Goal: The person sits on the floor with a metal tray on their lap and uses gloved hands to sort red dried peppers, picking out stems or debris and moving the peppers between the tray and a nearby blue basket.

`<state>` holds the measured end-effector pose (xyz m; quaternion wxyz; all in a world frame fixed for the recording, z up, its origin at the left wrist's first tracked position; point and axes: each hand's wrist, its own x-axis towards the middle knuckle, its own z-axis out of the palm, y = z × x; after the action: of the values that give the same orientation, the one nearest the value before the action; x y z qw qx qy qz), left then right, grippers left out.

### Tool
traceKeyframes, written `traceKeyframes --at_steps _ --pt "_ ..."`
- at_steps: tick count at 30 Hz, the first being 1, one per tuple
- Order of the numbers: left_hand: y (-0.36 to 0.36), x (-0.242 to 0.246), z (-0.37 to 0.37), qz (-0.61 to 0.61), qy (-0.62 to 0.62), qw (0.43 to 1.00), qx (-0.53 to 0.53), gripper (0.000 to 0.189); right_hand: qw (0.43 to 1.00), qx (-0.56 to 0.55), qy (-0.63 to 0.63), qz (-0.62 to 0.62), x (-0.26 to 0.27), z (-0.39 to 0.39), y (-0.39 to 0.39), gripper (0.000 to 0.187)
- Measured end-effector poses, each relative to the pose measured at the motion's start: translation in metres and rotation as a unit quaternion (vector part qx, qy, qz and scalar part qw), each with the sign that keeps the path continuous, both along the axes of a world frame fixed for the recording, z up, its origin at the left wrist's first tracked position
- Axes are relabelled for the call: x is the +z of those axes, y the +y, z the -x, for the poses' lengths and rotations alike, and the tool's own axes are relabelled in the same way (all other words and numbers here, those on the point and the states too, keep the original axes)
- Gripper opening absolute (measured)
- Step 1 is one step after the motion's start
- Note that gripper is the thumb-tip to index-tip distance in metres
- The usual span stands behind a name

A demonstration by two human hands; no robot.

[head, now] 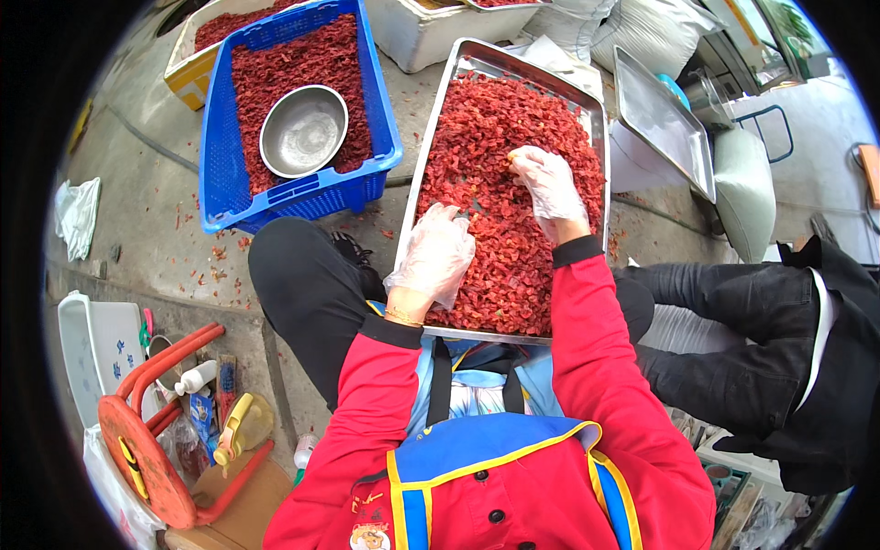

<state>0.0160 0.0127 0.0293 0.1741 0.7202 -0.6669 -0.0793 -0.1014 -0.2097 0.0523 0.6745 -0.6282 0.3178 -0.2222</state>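
A stainless steel tray (pixel 502 337) lies before me, its near edge at my lap. Red dried pieces that look like chilies (pixel 509 275) are spread over most of it. My left hand (pixel 436 251), in a clear plastic glove, rests on the pieces near the left rim; its fingertips are partly hidden among them. Higher up on the right, my gloved right hand (pixel 550 182) hovers just over the pile. Its thumb and fingertips pinch a small yellowish piece (pixel 513 157).
Left of the tray, a blue plastic crate (pixel 295 196) holds more red pieces and a metal bowl (pixel 304 130). White foam boxes (pixel 412 34) stand behind. At right are another metal tray (pixel 663 117) and a person in dark clothes (pixel 742 337). A red stool (pixel 148 460) lies tipped at lower left.
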Motion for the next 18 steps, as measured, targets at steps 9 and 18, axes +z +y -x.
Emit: traceKeyframes --at_steps 9,18 --pt "-0.002 -0.014 0.003 0.056 0.054 0.996 0.036 0.030 0.998 0.014 -0.030 -0.044 0.031 0.041 0.008 0.019" --pt "-0.001 -0.006 0.000 0.027 -0.022 0.999 -0.009 0.030 0.975 -0.170 -0.086 0.113 0.058 0.108 -0.062 0.027"
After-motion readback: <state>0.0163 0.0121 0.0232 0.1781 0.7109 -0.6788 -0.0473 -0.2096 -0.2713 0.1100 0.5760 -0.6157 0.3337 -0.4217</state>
